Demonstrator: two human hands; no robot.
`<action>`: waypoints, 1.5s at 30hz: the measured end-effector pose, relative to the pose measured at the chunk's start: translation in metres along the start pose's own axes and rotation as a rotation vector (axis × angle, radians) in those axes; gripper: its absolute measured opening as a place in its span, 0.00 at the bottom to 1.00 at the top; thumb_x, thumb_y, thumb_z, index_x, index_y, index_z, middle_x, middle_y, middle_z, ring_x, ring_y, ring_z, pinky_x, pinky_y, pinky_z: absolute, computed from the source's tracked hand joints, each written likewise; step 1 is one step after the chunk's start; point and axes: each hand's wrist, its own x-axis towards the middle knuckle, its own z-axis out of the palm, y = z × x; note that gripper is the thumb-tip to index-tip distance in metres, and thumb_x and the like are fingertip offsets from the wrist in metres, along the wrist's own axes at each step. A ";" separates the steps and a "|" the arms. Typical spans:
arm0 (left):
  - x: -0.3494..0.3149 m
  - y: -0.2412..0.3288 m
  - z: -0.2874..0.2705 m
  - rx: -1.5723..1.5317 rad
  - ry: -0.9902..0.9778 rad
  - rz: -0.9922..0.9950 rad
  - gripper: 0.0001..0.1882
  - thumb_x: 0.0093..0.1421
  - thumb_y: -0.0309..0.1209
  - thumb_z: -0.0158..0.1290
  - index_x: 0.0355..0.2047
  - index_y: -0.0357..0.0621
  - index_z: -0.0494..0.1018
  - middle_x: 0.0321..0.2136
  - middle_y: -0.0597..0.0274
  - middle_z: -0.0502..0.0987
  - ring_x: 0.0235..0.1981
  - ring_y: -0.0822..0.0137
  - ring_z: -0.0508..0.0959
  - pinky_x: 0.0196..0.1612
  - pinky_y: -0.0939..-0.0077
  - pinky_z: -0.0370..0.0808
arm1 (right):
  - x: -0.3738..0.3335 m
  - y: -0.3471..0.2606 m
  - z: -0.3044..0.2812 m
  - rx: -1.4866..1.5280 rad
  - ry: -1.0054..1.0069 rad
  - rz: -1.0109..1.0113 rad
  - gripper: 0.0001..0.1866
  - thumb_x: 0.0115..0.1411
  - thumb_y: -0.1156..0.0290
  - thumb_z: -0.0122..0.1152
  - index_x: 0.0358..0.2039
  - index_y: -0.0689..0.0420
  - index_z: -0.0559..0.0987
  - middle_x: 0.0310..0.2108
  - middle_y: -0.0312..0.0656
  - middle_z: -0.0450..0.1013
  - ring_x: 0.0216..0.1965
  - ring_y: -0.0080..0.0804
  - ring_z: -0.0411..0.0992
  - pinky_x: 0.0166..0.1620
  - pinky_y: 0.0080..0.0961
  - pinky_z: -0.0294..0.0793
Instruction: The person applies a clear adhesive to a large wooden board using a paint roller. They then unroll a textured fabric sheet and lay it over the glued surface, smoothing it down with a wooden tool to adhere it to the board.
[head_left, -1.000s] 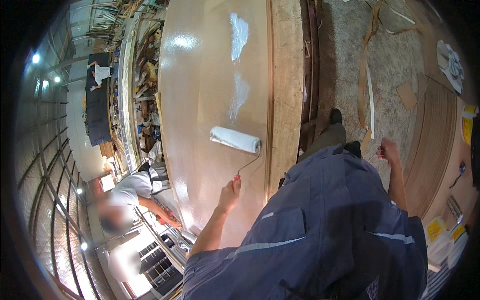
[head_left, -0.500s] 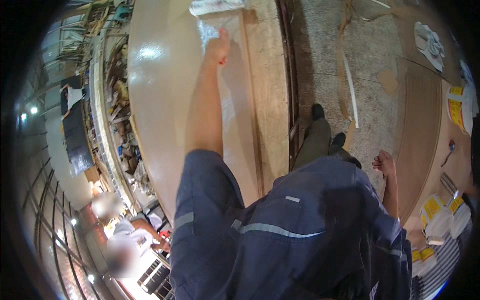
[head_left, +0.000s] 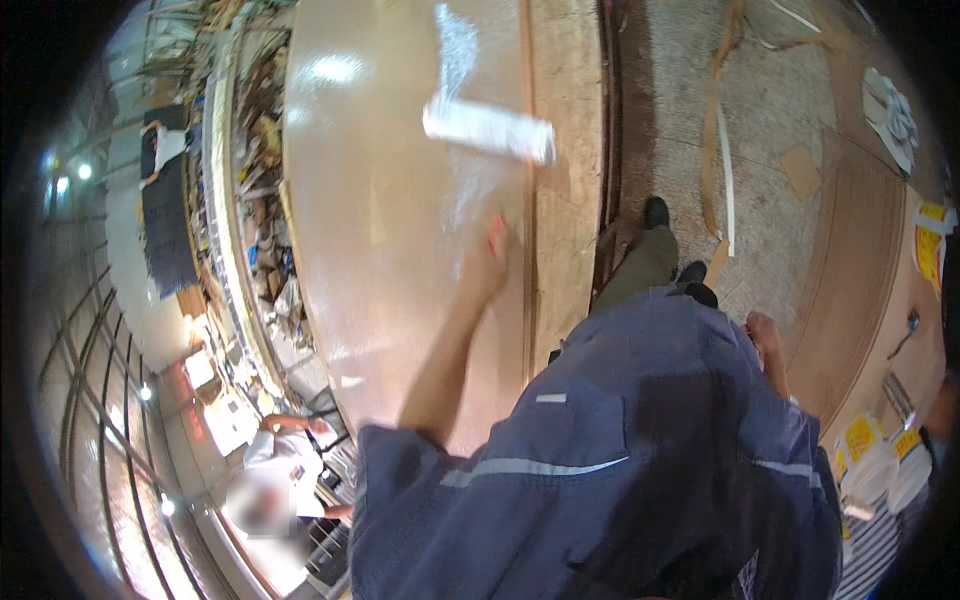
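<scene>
My left hand [head_left: 487,262] reaches out over a large glossy wooden panel [head_left: 380,220] and grips the handle of a paint roller. The white roller sleeve [head_left: 488,130] lies across the panel above the hand, blurred by motion, with a pale wet streak [head_left: 455,40] running up from it. My right hand [head_left: 763,332] hangs by my side over the floor, its fingers curled shut and nothing visible in it. My blue shirt [head_left: 640,470] fills the lower part of the view.
A bare wooden edge strip [head_left: 565,200] borders the panel on the right. Cluttered shelves [head_left: 260,200] run along its left side. Another person in a white shirt [head_left: 285,460] is at lower left. Wood strips [head_left: 722,150] lie on the floor, and yellow-labelled containers [head_left: 862,445] stand at right.
My left arm went from a short reach to a full stretch up the panel, then drew back part way. The roller now sits lower on the panel than half a second ago.
</scene>
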 end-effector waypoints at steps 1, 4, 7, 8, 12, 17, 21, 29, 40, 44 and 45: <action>-0.054 -0.011 -0.001 -0.014 0.017 -0.007 0.29 0.68 0.50 0.40 0.47 0.32 0.72 0.37 0.32 0.75 0.43 0.39 0.77 0.43 0.51 0.74 | 0.011 -0.005 0.001 -0.011 -0.038 -0.010 0.10 0.62 0.65 0.51 0.30 0.57 0.73 0.23 0.40 0.70 0.20 0.29 0.73 0.20 0.26 0.73; -0.190 -0.023 -0.023 0.137 -0.091 -0.438 0.25 0.66 0.49 0.43 0.41 0.37 0.74 0.32 0.32 0.76 0.38 0.37 0.77 0.35 0.50 0.74 | 0.033 -0.058 0.010 -0.012 -0.064 -0.040 0.11 0.63 0.64 0.49 0.33 0.59 0.73 0.24 0.39 0.71 0.21 0.27 0.72 0.22 0.24 0.73; -0.288 -0.015 -0.042 0.074 0.016 -0.701 0.25 0.65 0.50 0.45 0.36 0.36 0.74 0.27 0.38 0.77 0.33 0.41 0.80 0.31 0.53 0.73 | 0.030 -0.130 0.016 -0.005 -0.038 -0.154 0.14 0.64 0.64 0.48 0.41 0.61 0.74 0.25 0.40 0.70 0.21 0.27 0.71 0.23 0.23 0.74; -0.303 -0.016 -0.045 0.104 0.026 -0.743 0.26 0.65 0.51 0.44 0.34 0.36 0.74 0.26 0.38 0.77 0.32 0.41 0.79 0.31 0.53 0.73 | 0.027 -0.151 0.018 -0.008 -0.032 -0.209 0.15 0.64 0.64 0.48 0.44 0.62 0.74 0.25 0.40 0.70 0.21 0.27 0.71 0.24 0.23 0.74; -0.288 -0.038 -0.050 0.168 0.056 -0.814 0.33 0.65 0.56 0.41 0.29 0.32 0.73 0.26 0.36 0.76 0.31 0.42 0.79 0.33 0.52 0.72 | -0.002 -0.200 0.024 0.102 0.026 -0.284 0.15 0.65 0.64 0.48 0.45 0.62 0.73 0.24 0.38 0.69 0.23 0.25 0.71 0.25 0.22 0.73; -0.106 -0.110 -0.081 0.119 0.056 -0.790 0.47 0.62 0.68 0.29 0.23 0.29 0.73 0.19 0.37 0.74 0.28 0.42 0.78 0.33 0.51 0.72 | 0.016 -0.149 -0.011 -0.082 -0.068 -0.161 0.09 0.64 0.66 0.47 0.30 0.56 0.72 0.20 0.36 0.68 0.21 0.26 0.70 0.26 0.23 0.74; 0.098 -0.127 -0.136 0.145 0.003 -0.644 0.48 0.61 0.69 0.26 0.21 0.31 0.73 0.09 0.46 0.69 0.07 0.56 0.72 0.14 0.64 0.71 | 0.010 -0.081 -0.032 0.077 0.017 0.096 0.12 0.66 0.61 0.47 0.29 0.54 0.70 0.23 0.35 0.69 0.20 0.26 0.71 0.24 0.24 0.74; 0.264 -0.091 -0.154 0.090 0.019 -0.520 0.45 0.63 0.67 0.28 0.18 0.34 0.71 0.13 0.55 0.70 0.11 0.62 0.72 0.15 0.66 0.70 | -0.032 -0.071 -0.019 0.055 0.166 0.092 0.13 0.66 0.58 0.48 0.34 0.54 0.73 0.24 0.36 0.71 0.22 0.25 0.73 0.25 0.25 0.76; -0.217 -0.117 -0.137 0.097 0.019 -1.140 0.42 0.61 0.69 0.34 0.21 0.37 0.71 0.13 0.57 0.67 0.14 0.66 0.70 0.17 0.65 0.66 | 0.040 -0.126 0.000 0.102 -0.022 -0.054 0.12 0.66 0.60 0.48 0.38 0.57 0.72 0.25 0.37 0.70 0.22 0.26 0.73 0.22 0.23 0.75; -0.373 -0.158 -0.139 0.295 -0.082 -1.273 0.49 0.57 0.73 0.34 0.26 0.30 0.75 0.20 0.38 0.76 0.23 0.47 0.79 0.26 0.55 0.72 | 0.045 -0.145 -0.006 0.083 -0.080 -0.042 0.10 0.64 0.63 0.47 0.35 0.56 0.71 0.27 0.39 0.70 0.22 0.28 0.73 0.21 0.25 0.76; -0.340 -0.115 -0.135 0.261 -0.075 -1.343 0.48 0.56 0.72 0.35 0.28 0.30 0.76 0.25 0.33 0.76 0.30 0.43 0.79 0.35 0.51 0.72 | 0.045 -0.146 -0.010 0.078 -0.064 -0.038 0.10 0.64 0.63 0.46 0.34 0.56 0.71 0.27 0.39 0.70 0.22 0.28 0.73 0.21 0.26 0.76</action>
